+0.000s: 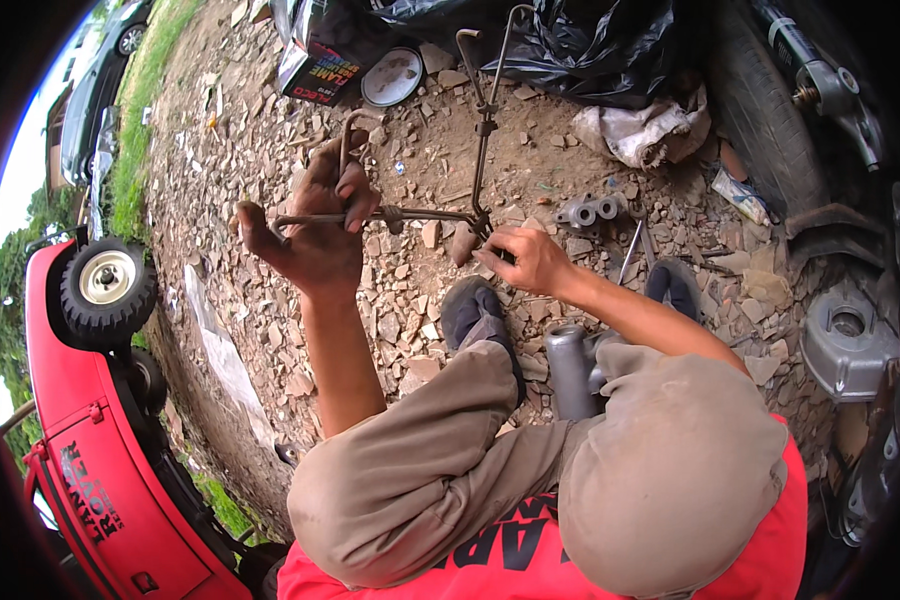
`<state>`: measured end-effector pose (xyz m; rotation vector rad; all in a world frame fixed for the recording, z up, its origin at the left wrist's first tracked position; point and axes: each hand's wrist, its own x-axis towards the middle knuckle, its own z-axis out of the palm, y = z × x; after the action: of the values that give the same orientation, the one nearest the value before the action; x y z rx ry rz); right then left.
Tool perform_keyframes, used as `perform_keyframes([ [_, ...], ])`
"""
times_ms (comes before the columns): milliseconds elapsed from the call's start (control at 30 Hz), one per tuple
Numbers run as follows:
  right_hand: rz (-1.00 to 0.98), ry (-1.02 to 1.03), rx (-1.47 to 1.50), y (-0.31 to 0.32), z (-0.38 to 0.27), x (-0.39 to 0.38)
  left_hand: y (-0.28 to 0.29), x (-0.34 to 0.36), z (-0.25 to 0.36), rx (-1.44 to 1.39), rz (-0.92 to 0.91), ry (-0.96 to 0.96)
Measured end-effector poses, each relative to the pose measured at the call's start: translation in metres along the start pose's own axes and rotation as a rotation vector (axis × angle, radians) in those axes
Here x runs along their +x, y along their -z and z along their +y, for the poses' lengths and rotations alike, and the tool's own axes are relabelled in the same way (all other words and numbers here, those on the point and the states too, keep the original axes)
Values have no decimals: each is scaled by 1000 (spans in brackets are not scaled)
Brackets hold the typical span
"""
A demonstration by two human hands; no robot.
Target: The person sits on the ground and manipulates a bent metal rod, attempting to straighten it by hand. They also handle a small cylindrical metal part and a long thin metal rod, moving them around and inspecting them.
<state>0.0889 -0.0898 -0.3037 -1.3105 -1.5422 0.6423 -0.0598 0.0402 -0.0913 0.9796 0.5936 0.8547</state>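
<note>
A set of thin, rusty bent metal pipes [481,150] with hooked ends spans both my hands. One pair runs up and away from me, with a clamp partway along. The other pair reaches left across my palm. My left hand [320,225] is dirty and grips that left pair near its hooked ends, thumb stuck out to the side. My right hand [532,262] has its fingers curled together close under the bend where the pairs meet. What its fingertips pinch is partly hidden, but they seem to be on the pipes.
Broken stone and tile cover the ground. Around me are a grey metal cylinder [570,372], a small metal part with two round openings [592,209], a round lid [392,77], a black plastic bag [610,50], a tyre [770,120], a metal housing [850,335] and a red vehicle [120,470].
</note>
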Motion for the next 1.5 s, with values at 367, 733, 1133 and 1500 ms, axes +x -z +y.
perform_keyframes([
  [367, -508, 22, -581, -50, 21, 7, -21, 16, -16, 226, -66, 47],
  [733, -543, 68, -665, -73, 25, 9, -27, 34, -22, 313, -212, 33],
  [1133, -87, -320, 434, 7, -18, 8, -39, 26, -23, 217, -10, -81],
  [1500, 300, -485, 805, 66, -15, 19, 7, 7, 3, -539, 321, -220],
])
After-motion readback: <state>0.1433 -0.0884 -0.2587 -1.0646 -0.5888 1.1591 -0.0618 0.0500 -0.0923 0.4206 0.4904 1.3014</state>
